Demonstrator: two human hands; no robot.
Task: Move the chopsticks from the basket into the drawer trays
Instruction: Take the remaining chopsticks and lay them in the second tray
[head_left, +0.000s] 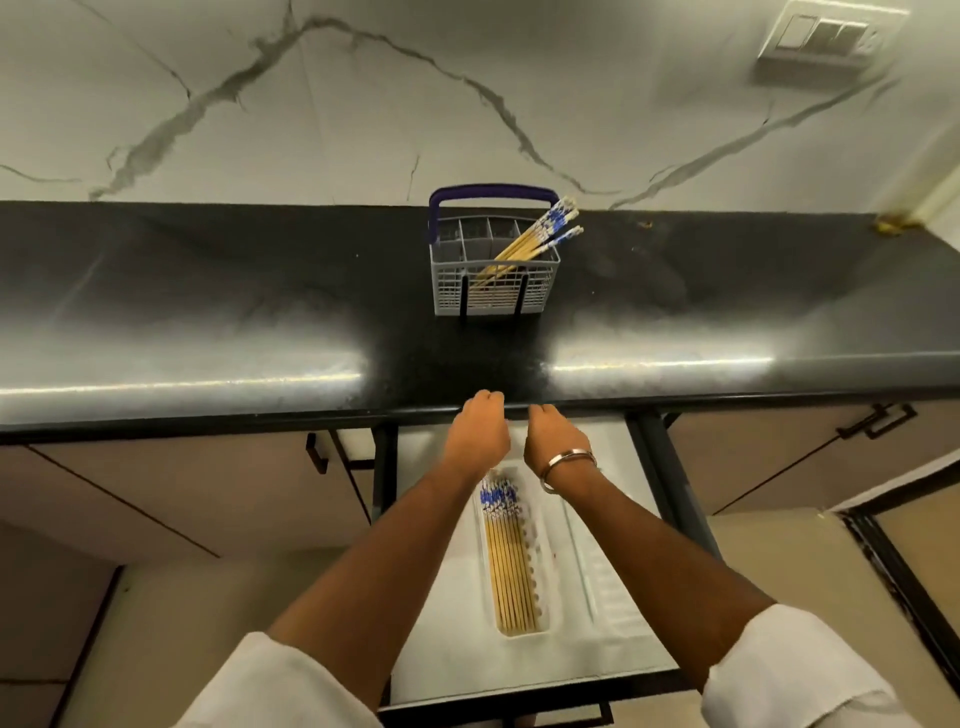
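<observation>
A grey wire basket (493, 280) with a blue handle stands on the black counter. Several yellow chopsticks (535, 240) with blue-and-white tops lean to the right in it. Below the counter the drawer is open, and a white tray (543, 540) in it holds a row of several chopsticks (511, 561) lying lengthwise. My left hand (478, 431) and my right hand (551, 441) hover side by side over the back of the drawer, just under the counter's front edge. Their fingers curl loosely downward, and I see nothing in them. A metal bangle is on my right wrist.
The black counter (208, 322) runs across the whole view, with a marble wall behind it. A second white tray (605, 571) lies to the right in the drawer. Closed cabinet doors with black handles (878, 422) flank the drawer.
</observation>
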